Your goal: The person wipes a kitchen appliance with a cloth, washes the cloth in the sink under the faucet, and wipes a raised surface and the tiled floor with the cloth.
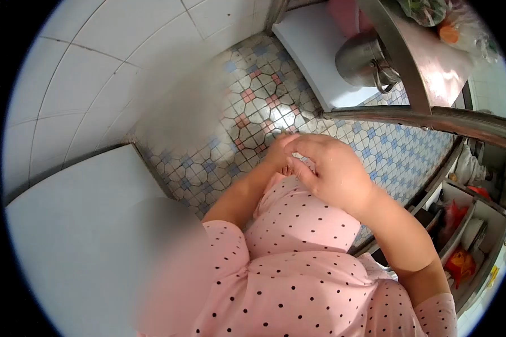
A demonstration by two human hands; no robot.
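Observation:
My two hands meet in front of the pink polka-dot top point(303, 224) that I wear. My right hand point(334, 171) is bent at the wrist, with its index finger and thumb curved towards each other and a gap between them. Small wet-looking spots show on its back. Its fingertips reach my left hand point(281, 151), which lies partly behind it. Most of my left fingers are hidden there. Whether anything small lies between the hands cannot be made out.
A steel pot point(365, 59) stands on a white low surface point(309, 56) under a metal shelf point(427, 56) holding bagged vegetables point(427, 11). Open drawers point(461, 224) with bags are at right. A pale flat surface point(78, 236) is at left; patterned floor tiles point(253, 106) lie between. A grey blur point(180, 101) covers part.

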